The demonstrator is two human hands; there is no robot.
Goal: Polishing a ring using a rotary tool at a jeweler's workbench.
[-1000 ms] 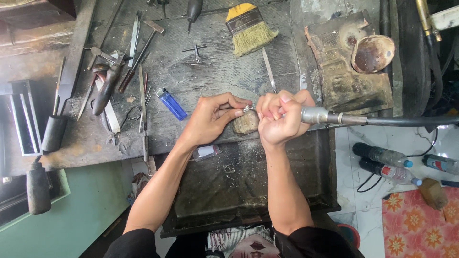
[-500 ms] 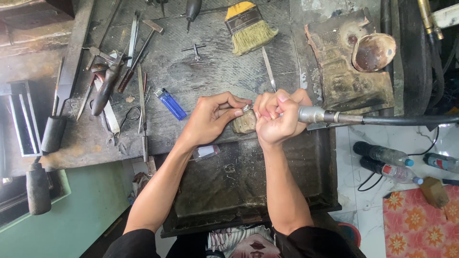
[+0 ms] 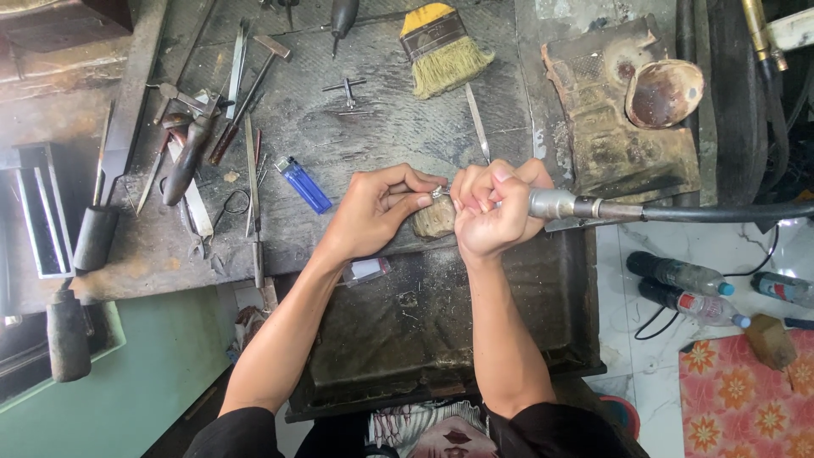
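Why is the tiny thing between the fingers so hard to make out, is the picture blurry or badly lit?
Head view: even, soft daylight, no hard shadows or glare; the left hand and right hand look sharp. The small metal piece they pinch is simply tiny and partly hidden by fingertips. The rotary handpiece shows a mild shine. Edges bend slightly from the wide lens; the dark bench swallows detail.

Lighter [image 3: 304, 184] on desk [image 3: 381, 127], left of left hand [image 3: 377, 208]; brush [image 3: 443, 51] behind hands; rotary handpiece [image 3: 564, 204] in right hand [image 3: 490, 208]; bottles [image 3: 687, 288] on floor, right.
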